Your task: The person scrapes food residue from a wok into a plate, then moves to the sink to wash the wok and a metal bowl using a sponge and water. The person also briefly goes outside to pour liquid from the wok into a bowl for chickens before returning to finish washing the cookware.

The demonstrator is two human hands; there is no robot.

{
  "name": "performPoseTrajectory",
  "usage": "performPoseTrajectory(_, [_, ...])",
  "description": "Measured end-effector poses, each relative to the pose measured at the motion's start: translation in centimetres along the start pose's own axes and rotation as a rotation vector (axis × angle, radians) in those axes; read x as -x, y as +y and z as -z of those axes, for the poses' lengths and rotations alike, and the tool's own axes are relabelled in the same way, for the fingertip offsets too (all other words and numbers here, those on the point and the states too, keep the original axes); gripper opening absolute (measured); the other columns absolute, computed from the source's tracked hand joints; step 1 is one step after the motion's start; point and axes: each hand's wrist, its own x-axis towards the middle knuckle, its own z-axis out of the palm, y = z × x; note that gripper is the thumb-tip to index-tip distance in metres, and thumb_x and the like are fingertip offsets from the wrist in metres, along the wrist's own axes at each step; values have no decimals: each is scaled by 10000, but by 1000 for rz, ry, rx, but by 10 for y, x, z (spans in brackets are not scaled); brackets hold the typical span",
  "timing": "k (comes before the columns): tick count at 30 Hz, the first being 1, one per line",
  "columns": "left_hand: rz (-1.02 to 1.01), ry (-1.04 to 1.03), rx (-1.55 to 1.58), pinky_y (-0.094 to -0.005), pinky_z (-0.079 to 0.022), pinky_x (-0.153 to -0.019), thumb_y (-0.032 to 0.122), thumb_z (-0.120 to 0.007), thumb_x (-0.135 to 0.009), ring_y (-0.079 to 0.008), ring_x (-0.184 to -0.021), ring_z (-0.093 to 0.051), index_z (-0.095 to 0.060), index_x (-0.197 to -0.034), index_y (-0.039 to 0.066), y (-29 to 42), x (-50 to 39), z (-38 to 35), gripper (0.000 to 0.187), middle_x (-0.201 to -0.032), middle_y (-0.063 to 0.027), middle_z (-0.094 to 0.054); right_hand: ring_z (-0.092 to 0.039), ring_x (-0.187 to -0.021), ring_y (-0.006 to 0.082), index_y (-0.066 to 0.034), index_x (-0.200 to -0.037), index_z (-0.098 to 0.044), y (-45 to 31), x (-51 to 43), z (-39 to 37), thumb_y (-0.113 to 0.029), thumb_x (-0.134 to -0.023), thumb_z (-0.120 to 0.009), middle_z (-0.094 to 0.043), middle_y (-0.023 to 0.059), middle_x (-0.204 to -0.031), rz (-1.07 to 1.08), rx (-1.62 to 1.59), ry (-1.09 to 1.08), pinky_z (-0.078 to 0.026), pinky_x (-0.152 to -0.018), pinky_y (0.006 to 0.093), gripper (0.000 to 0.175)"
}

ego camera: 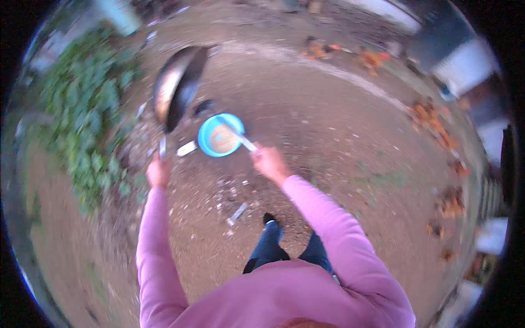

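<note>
My left hand (158,172) grips the handle of a dark wok (184,92). The wok is tipped on its side, with one face shiny and the other dark. My right hand (270,163) is closed around the handle of a pale long-handled utensil (245,141). Its far end reaches over the rim into a bright blue basin (201,137); the shape of that end is blurred. Tan contents (224,143) fill the basin's lower part. Beside the basin's left rim is a white piece like a handle (187,149); whether it is attached cannot be told.
Leafy green plants (96,102) grow on the left. Several reddish-brown chickens (430,119) are spread along the right and back. A pale strip (238,213) lies among scraps on the bare earth (348,135) before my feet. Structures (463,67) line the right edge.
</note>
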Motion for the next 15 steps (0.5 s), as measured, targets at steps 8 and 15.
performPoseTrajectory(8, [-323, 82, 250, -548, -506, -719, 172, -634, -913, -470, -826, -659, -596, -1256, 26, 32, 53, -40, 375, -896, -257, -688, -673, -659, 429, -65, -1230, -623, 11, 57, 24, -255, -949, -581, -664, 225, -713, 50, -91, 113, -543, -597, 539, 342])
performPoseTrajectory(15, [-442, -29, 471, -515, -502, -763, 149, -622, -931, -475, -880, -650, -578, -1211, -87, 92, 95, -74, 369, -951, -301, -672, -681, -773, 451, -23, -1201, -616, 51, 165, 80, -225, -942, -555, -674, 259, -807, -165, -119, 116, -552, -677, 556, 334])
